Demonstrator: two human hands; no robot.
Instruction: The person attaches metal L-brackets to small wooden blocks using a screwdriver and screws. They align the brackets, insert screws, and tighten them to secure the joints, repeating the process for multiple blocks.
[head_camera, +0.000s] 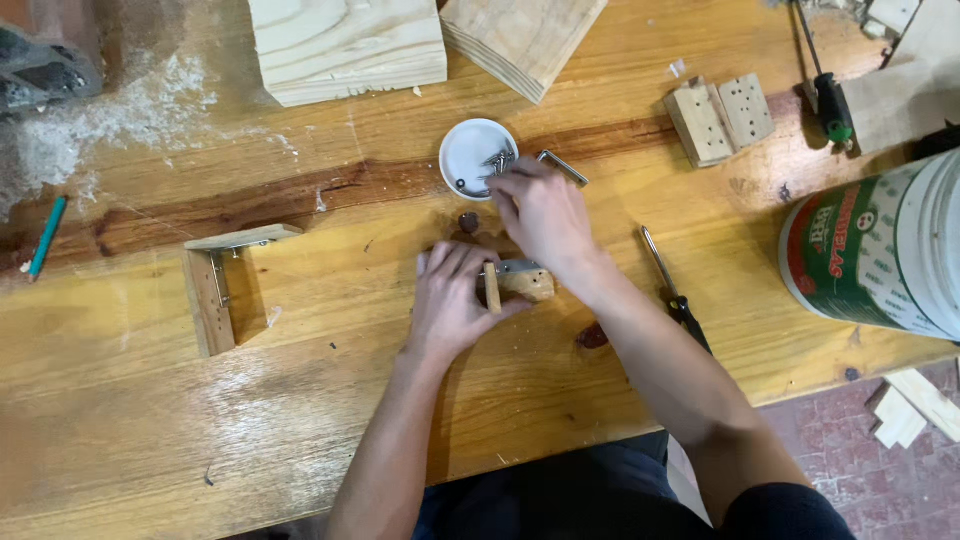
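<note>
My left hand (452, 300) presses down on a small wooden piece with a metal bracket (520, 278) near the middle of the wooden workbench (300, 400). My right hand (540, 212) reaches past it, with its fingertips at the rim of a small white dish (468, 152) that holds screws (497, 162). Whether the fingers pinch a screw is hidden. A metal hex key (563, 166) lies just right of the dish, touching the hand's far edge.
An L-shaped wooden assembly (215, 285) lies to the left. Two wood blocks (345, 45) sit at the far edge, drilled blocks (718, 118) and screwdrivers (825, 85) at right. Another screwdriver (675, 290) lies by my right forearm. A large white bucket (885, 245) stands right. A teal pencil (46, 236) lies far left.
</note>
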